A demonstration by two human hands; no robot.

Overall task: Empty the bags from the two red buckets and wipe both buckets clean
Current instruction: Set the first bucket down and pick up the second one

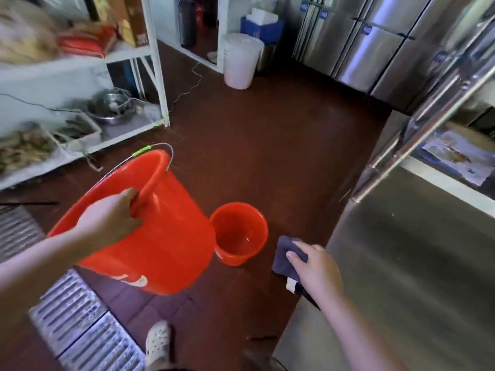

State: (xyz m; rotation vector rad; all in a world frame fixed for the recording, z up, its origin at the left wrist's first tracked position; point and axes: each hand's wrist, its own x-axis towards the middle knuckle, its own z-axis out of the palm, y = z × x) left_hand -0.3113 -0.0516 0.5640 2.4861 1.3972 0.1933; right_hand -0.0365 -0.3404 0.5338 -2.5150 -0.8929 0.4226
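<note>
While the left hand [112, 218] grips the big bucket [150, 231] by its rim, tilted above the floor (likely for wiping), the small bucket [239, 232] stands on the floor beside it. Right hand [316, 266] clutches a dark cloth [288, 257] by the steel counter's [401, 263] edge; no bags visible.

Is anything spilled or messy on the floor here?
No spill shows. The big red bucket is tilted because the left hand grips its rim. A loose cable trails across the floor by the white shelf.
</note>
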